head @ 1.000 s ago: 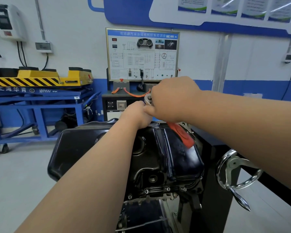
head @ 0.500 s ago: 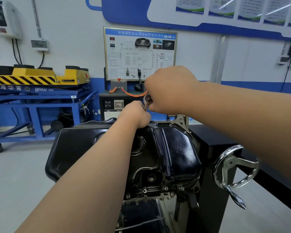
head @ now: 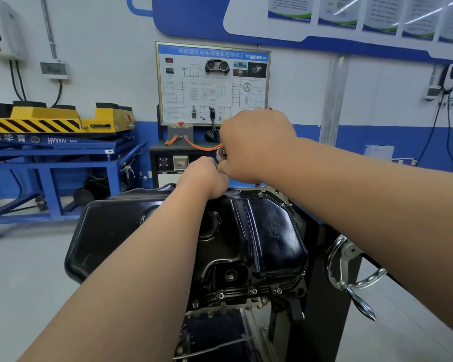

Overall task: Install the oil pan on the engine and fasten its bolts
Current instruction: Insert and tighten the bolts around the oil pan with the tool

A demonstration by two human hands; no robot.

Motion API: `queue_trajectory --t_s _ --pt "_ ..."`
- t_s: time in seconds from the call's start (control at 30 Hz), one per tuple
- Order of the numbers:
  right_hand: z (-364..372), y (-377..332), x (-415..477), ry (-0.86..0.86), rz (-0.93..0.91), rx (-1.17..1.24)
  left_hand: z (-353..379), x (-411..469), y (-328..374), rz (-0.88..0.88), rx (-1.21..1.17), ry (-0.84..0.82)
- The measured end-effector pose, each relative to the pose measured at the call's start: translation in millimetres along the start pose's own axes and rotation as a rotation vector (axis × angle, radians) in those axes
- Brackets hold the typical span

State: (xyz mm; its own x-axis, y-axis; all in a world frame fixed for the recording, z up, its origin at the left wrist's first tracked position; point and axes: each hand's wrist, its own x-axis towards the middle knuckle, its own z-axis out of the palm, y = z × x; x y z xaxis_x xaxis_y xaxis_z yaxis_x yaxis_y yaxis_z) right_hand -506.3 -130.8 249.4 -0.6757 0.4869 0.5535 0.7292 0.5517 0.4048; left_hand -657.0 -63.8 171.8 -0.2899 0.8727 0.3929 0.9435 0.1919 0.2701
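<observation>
Since the oil pan [head: 272, 231] sits on the engine [head: 220, 310], the right hand [head: 254, 147] grasps a ratchet [head: 221, 153] at its 12 o'clock rim, the curled left hand [head: 204, 178] likely steadying beneath (its hold cannot be told).

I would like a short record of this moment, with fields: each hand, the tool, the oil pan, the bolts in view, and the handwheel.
left hand: fingers curled, at the far edge of the oil pan; what it holds is hidden
right hand: grips the metal tool, just above the left hand
metal tool: only its round head shows
oil pan: black and glossy, its sump upward
bolts: several sit in the near flange
handwheel: chrome, right of the pan
</observation>
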Motion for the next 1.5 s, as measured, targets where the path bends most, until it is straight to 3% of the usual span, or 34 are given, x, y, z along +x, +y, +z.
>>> queue_trajectory --t_s 0.47,0.73,0.93,1.23,1.5 --pt "4.7 -4.0 -0.8 0.0 0.044 0.049 -2.4 -4.2 1.6 0.003 0.023 0.037" --pt "16.5 15.8 4.9 0.042 -0.097 0.078 -5.2 -12.9 6.0 0.036 -0.054 0.142" --pt "12.6 27.6 3.3 0.18 -0.118 0.138 -10.0 -28.9 14.6 0.149 -0.336 0.256" --pt "18.5 34.8 -5.8 0.209 -0.065 0.096 -11.5 -26.8 21.8 0.231 -0.278 0.1" --pt "23.8 39.5 -7.7 0.186 -0.075 0.087 -10.7 -19.6 26.3 0.209 -0.197 0.06"
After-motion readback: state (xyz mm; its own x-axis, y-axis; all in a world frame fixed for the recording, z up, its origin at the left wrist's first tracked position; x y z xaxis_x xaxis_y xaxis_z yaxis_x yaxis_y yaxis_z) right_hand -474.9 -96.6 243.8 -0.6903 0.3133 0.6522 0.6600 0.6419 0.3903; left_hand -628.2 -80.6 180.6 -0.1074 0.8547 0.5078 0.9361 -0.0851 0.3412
